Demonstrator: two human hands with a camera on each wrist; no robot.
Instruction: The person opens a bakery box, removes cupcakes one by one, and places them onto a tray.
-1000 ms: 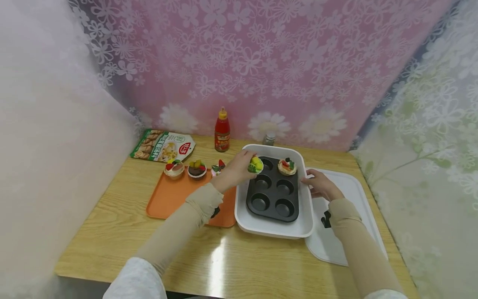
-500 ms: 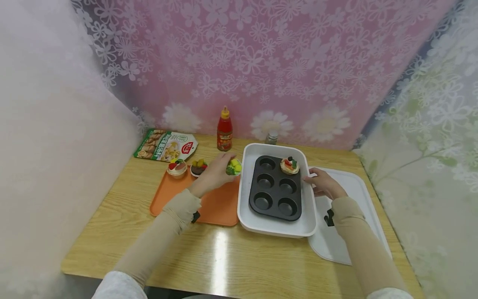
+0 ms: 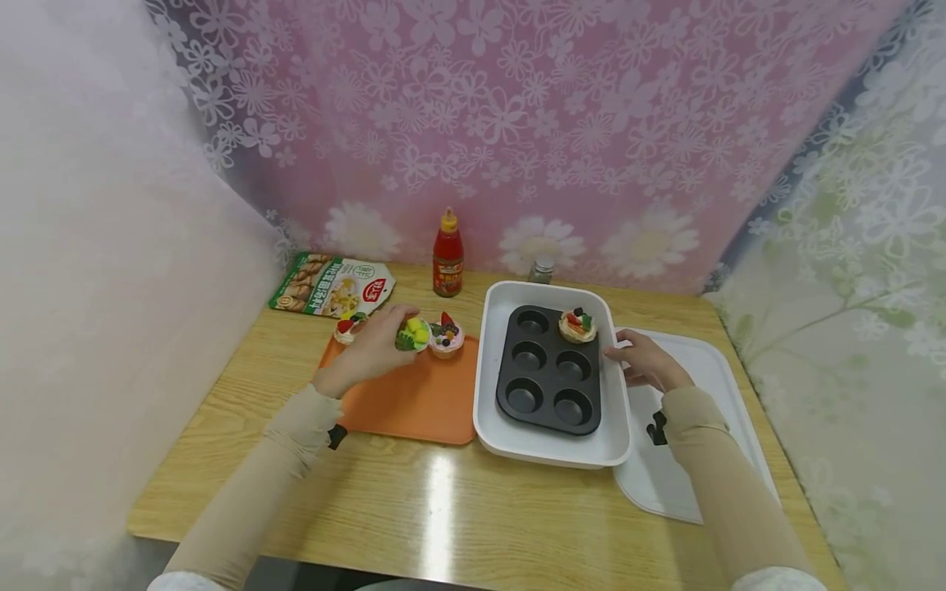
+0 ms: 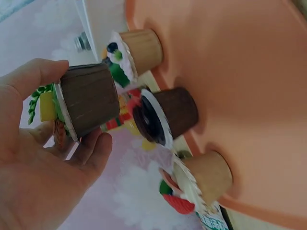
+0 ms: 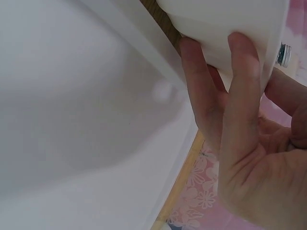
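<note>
The person's left hand [image 3: 369,349] is gripping one toy cupcake [image 3: 412,335], the one in the dark brown cup topped with yellow and green pieces, and is holding it just above the far end of the orange tray [image 3: 414,402]. The wrist view is showing thumb and fingers [image 4: 91,148] curling round the brown cup. Three more cupcakes are standing on that tray: a pink-frosted one [image 3: 447,336] just to the right of the held cupcake, a dark chocolate one [image 4: 165,115] and a strawberry-topped one [image 3: 345,327], both partly hidden behind the hand in the head view. A fifth cupcake [image 3: 577,325] is sitting in the far right cup of the black muffin tin [image 3: 550,369], which has six cups, so five are standing bare. The tin is lying inside one white baking dish [image 3: 547,447], just right of the orange tray. The right hand [image 3: 645,361] is grasping the dish's right rim, fingers wrapping over the edge. Under that hand one flat white tray [image 3: 709,386] is lying on the wooden table [image 3: 414,509]. At the back are standing one red sauce bottle [image 3: 447,253], one small jar [image 3: 542,268] and one printed food packet [image 3: 332,286]
</note>
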